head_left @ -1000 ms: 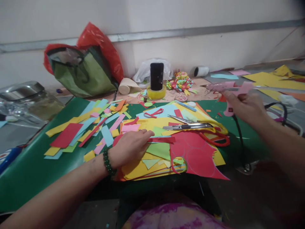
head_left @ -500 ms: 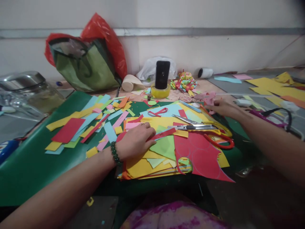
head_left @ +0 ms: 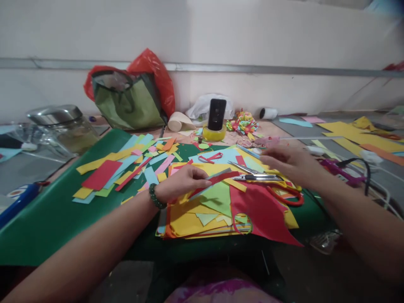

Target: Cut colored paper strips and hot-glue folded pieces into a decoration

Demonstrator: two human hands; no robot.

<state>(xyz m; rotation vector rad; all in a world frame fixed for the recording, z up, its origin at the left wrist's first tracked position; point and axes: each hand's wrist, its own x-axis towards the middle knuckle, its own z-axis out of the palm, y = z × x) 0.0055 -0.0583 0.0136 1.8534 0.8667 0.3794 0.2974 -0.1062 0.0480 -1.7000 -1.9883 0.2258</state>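
My left hand (head_left: pixel 189 181), with a green bead bracelet at the wrist, pinches a red paper strip (head_left: pixel 225 178) backed by a bluish strip, raised over the paper pile. My right hand (head_left: pixel 280 162) hovers above the yellow-handled scissors (head_left: pixel 249 168); its fingers are curled, and whether they hold anything is hidden. A box cutter (head_left: pixel 259 178) lies across the papers beside a red scissor handle (head_left: pixel 290 196). Under them are yellow sheets (head_left: pixel 183 218), a green piece (head_left: pixel 217 198) and a large red sheet (head_left: pixel 265 214) with cut-out curves.
Coloured strips (head_left: pixel 101 174) cover the green mat (head_left: pixel 63 219) at left. A glass jar (head_left: pixel 69 130), green bag (head_left: pixel 129 107), phone (head_left: pixel 217 113) on yellow tape (head_left: pixel 213 133) and a purple device (head_left: pixel 342 172) stand around the work area.
My left hand has lifted off the pile with the red strip. My right hand has come left, away from the pink item, to above the scissors. The camera view has tilted up.
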